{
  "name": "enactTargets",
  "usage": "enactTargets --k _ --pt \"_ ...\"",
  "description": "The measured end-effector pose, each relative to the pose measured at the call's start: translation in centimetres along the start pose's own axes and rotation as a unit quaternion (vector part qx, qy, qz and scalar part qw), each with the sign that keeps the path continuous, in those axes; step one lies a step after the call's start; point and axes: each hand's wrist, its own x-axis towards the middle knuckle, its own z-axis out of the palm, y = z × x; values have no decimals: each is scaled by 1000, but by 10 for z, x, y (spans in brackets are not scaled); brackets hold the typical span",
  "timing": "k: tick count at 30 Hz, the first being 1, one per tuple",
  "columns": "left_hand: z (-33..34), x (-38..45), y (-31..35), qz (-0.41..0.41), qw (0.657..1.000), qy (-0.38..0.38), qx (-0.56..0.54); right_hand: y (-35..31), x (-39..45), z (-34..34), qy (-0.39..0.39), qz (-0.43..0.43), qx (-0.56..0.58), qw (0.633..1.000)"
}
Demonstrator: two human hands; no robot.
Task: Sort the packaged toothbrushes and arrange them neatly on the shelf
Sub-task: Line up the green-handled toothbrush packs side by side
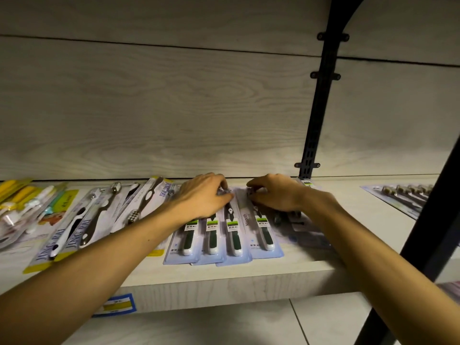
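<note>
Several blue-backed packs of green-and-white toothbrushes (224, 241) lie side by side, overlapping, on the pale wooden shelf (224, 282). My left hand (204, 195) rests palm down on the far ends of the left packs, its fingers curled over their tops. My right hand (276, 192) lies on the far end of the rightmost green pack (263, 235), its fingertips curled onto the pack's top edge. What the fingertips pinch is hidden.
Black-and-white toothbrush packs marked JING PAI (82, 225) lie slanted at the left, with yellow and teal packs (22, 202) beyond them. A multi-brush pack (403, 197) lies at the far right. A black slotted upright (316, 125) stands behind, a black post (428, 232) in front right.
</note>
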Motion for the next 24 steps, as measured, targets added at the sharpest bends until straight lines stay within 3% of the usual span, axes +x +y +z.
enactTargets --k 4,8,11,14,17,24 --pt "-2 -1 -2 -24 999 32 -9 -1 -1 2 -4 18 -42 999" --pt "-1 -4 1 -26 999 36 -15 -8 1 10 -7 20 -12 1000" --pt "0 -6 6 -13 1000 24 -9 -12 1 8 -9 4 110 994" --pt "-1 -5 10 -4 1000 21 -8 -5 -3 -9 68 9 239 969" --pt "-2 -5 11 3 1000 21 -10 13 -11 -24 131 62 150 978" --pt "0 -4 9 18 1000 14 -1 30 -27 -2 95 161 13 982"
